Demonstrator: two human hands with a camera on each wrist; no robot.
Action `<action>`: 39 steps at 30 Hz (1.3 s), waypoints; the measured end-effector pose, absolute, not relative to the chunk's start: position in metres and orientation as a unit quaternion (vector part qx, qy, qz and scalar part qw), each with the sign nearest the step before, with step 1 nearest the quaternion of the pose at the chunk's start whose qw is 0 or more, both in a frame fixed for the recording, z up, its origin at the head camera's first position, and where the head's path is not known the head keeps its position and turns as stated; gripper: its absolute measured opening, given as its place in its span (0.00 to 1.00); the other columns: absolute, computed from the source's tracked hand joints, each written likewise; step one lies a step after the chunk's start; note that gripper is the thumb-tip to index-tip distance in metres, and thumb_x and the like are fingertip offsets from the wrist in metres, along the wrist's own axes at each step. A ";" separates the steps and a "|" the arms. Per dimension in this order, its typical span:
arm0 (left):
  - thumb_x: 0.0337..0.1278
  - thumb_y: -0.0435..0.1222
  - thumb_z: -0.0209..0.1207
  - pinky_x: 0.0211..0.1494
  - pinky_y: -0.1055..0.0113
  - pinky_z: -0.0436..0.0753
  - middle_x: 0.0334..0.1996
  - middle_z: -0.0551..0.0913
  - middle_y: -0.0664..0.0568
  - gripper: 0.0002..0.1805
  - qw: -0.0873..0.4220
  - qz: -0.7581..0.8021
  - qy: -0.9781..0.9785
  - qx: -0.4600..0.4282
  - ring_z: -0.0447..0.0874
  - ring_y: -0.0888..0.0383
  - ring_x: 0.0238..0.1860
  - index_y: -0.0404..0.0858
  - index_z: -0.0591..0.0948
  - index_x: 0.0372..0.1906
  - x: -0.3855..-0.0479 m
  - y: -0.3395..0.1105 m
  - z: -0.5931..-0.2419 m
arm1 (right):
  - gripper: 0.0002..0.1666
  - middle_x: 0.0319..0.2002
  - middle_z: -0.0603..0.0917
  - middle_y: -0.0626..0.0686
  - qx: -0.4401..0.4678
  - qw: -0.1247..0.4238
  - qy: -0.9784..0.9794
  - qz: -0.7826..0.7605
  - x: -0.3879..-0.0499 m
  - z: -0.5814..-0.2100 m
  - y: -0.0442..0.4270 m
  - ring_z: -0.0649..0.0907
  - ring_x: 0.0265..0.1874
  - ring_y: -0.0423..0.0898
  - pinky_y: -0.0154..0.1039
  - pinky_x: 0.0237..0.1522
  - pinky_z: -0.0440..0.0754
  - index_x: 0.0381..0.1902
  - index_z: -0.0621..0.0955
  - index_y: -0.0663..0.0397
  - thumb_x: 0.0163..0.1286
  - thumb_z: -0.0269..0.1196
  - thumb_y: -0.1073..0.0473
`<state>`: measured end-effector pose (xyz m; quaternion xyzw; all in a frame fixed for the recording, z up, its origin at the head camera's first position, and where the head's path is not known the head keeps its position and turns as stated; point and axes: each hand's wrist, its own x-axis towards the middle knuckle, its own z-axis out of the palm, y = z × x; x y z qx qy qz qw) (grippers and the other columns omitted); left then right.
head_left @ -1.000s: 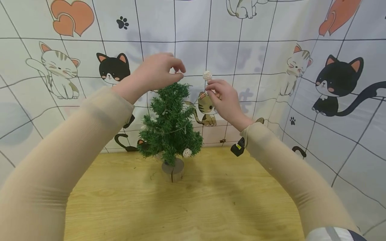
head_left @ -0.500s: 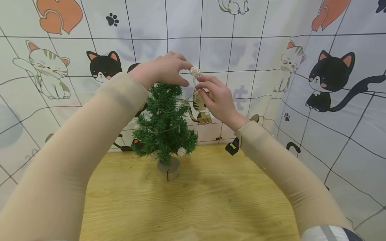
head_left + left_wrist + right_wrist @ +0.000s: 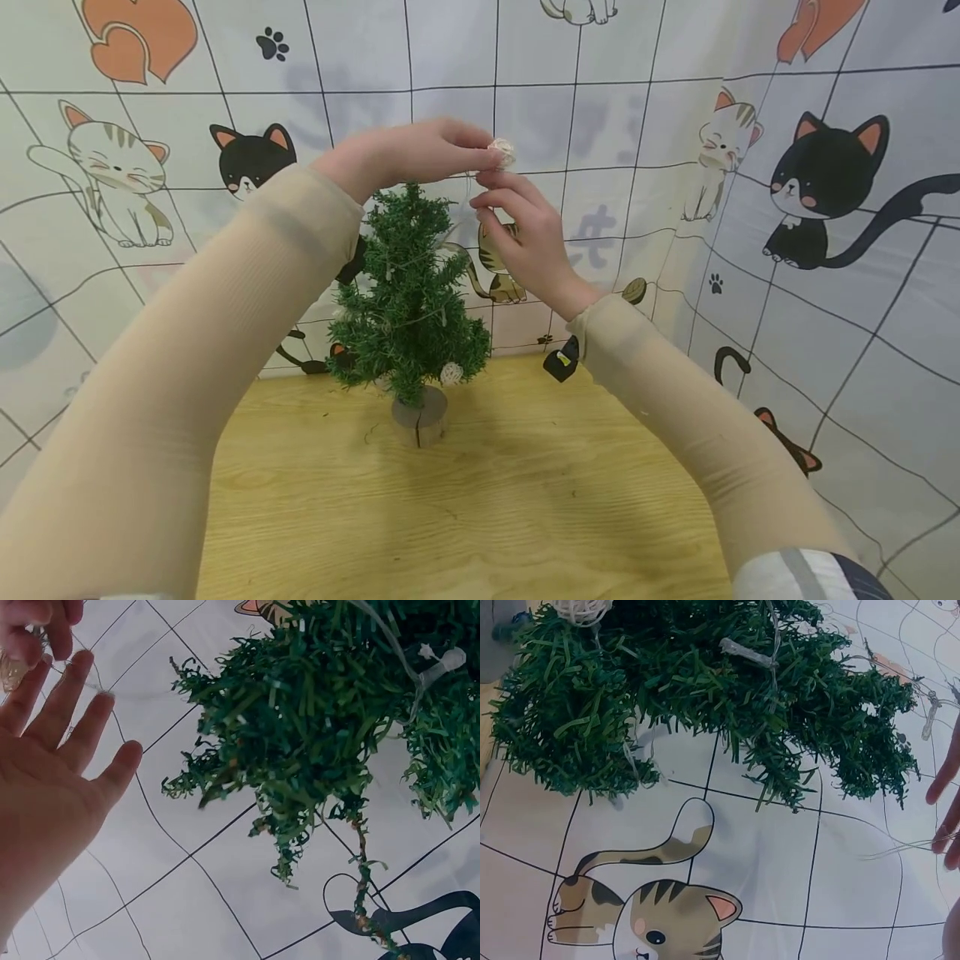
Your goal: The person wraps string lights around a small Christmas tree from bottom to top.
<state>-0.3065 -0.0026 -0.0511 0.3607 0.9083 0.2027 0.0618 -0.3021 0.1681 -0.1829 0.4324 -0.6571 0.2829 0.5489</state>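
In the head view my left hand (image 3: 420,153) reaches over the top of a small green artificial Christmas tree (image 3: 412,283). Thumb and fingertips pinch a white rattan ball (image 3: 503,152), right of and above the tree's tip. Its other fingers are spread in the left wrist view. Just below the ball, my right hand (image 3: 527,237) has its fingers bent toward the thumb. A thin clear wire (image 3: 904,846) runs from those fingertips in the right wrist view; its far end is faint.
The tree stands on a round wooden base (image 3: 420,417) on a wood-grain table (image 3: 465,508). A similar white rattan ball (image 3: 452,373) hangs low on its right side. Clear light wire winds through the branches. Behind rises a cat-patterned cloth (image 3: 600,125).
My left hand has moved right and taken hold of the rattan ball, which is now higher. The right hand has moved left toward it, and its fingertips stay just under the ball.
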 end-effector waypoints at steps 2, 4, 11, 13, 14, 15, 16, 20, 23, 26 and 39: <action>0.69 0.61 0.41 0.71 0.53 0.55 0.64 0.69 0.57 0.30 0.072 0.204 0.904 0.369 0.59 0.57 0.70 0.52 0.69 0.66 -0.307 0.000 -0.053 | 0.05 0.50 0.81 0.61 0.436 0.543 -0.657 0.288 -0.302 -0.182 0.166 0.78 0.55 0.53 0.42 0.59 0.72 0.37 0.83 0.64 0.68 0.59 0.70; 0.71 0.60 0.38 0.67 0.54 0.61 0.57 0.73 0.52 0.28 0.060 0.190 0.902 0.384 0.66 0.55 0.64 0.47 0.70 0.60 -0.308 0.001 -0.055 | 0.05 0.50 0.81 0.61 0.441 0.537 -0.658 0.290 -0.301 -0.183 0.165 0.78 0.54 0.53 0.42 0.58 0.73 0.37 0.83 0.64 0.68 0.59 0.70; 0.71 0.58 0.41 0.46 0.57 0.69 0.49 0.75 0.48 0.26 -0.028 0.097 0.923 0.371 0.71 0.50 0.45 0.44 0.73 0.55 -0.309 -0.001 -0.055 | 0.06 0.51 0.81 0.62 0.448 0.516 -0.668 0.295 -0.301 -0.186 0.164 0.78 0.55 0.53 0.40 0.58 0.72 0.39 0.83 0.65 0.68 0.59 0.70; 0.70 0.57 0.44 0.47 0.57 0.69 0.50 0.76 0.47 0.26 -0.050 0.080 0.924 0.369 0.71 0.51 0.45 0.43 0.75 0.56 -0.309 -0.004 -0.051 | 0.05 0.52 0.81 0.62 0.440 0.511 -0.675 0.300 -0.303 -0.188 0.163 0.78 0.57 0.53 0.39 0.58 0.73 0.39 0.83 0.65 0.68 0.60 0.70; 0.70 0.55 0.44 0.46 0.57 0.69 0.50 0.76 0.47 0.25 -0.058 0.074 0.924 0.370 0.71 0.51 0.44 0.42 0.76 0.57 -0.310 -0.006 -0.049 | 0.05 0.53 0.80 0.62 0.436 0.507 -0.679 0.304 -0.303 -0.189 0.163 0.78 0.57 0.53 0.39 0.58 0.73 0.39 0.83 0.65 0.68 0.60 0.70; 0.70 0.53 0.45 0.46 0.58 0.70 0.49 0.76 0.48 0.24 -0.064 0.069 0.925 0.368 0.71 0.52 0.43 0.42 0.77 0.57 -0.310 -0.009 -0.047 | 0.06 0.55 0.80 0.62 0.431 0.502 -0.683 0.308 -0.304 -0.190 0.162 0.78 0.58 0.52 0.39 0.58 0.73 0.39 0.83 0.65 0.68 0.60 0.70; 0.70 0.50 0.46 0.45 0.58 0.70 0.48 0.77 0.48 0.23 -0.070 0.063 0.925 0.368 0.71 0.52 0.42 0.41 0.79 0.56 -0.310 -0.012 -0.045 | 0.06 0.56 0.79 0.62 0.426 0.497 -0.688 0.313 -0.305 -0.191 0.162 0.78 0.58 0.51 0.39 0.58 0.73 0.39 0.83 0.65 0.68 0.60 0.70; 0.71 0.42 0.46 0.41 0.60 0.69 0.41 0.78 0.47 0.18 -0.100 0.047 0.927 0.359 0.70 0.54 0.35 0.37 0.82 0.48 -0.314 -0.021 -0.038 | 0.07 0.58 0.77 0.61 0.400 0.474 -0.712 0.329 -0.307 -0.195 0.159 0.80 0.53 0.51 0.39 0.53 0.76 0.41 0.84 0.65 0.68 0.60 0.69; 0.72 0.40 0.46 0.40 0.58 0.70 0.40 0.79 0.44 0.17 -0.143 0.030 0.926 0.348 0.70 0.51 0.34 0.35 0.83 0.46 -0.318 -0.025 -0.037 | 0.08 0.56 0.77 0.61 0.364 0.454 -0.740 0.337 -0.308 -0.196 0.158 0.80 0.46 0.51 0.41 0.47 0.77 0.42 0.83 0.64 0.69 0.59 0.68; 0.73 0.40 0.48 0.43 0.54 0.72 0.43 0.80 0.41 0.17 -0.191 0.013 0.924 0.332 0.73 0.49 0.37 0.32 0.82 0.47 -0.323 -0.027 -0.037 | 0.09 0.55 0.76 0.58 0.317 0.418 -0.776 0.350 -0.310 -0.194 0.157 0.79 0.42 0.50 0.41 0.45 0.77 0.44 0.83 0.61 0.71 0.59 0.64; 0.72 0.40 0.50 0.50 0.49 0.72 0.44 0.79 0.38 0.16 -0.216 0.013 0.941 0.262 0.73 0.44 0.41 0.30 0.81 0.43 -0.348 -0.057 -0.048 | 0.16 0.48 0.82 0.47 0.217 0.271 -0.862 0.369 -0.320 -0.194 0.149 0.78 0.30 0.43 0.39 0.27 0.71 0.57 0.79 0.47 0.75 0.55 0.53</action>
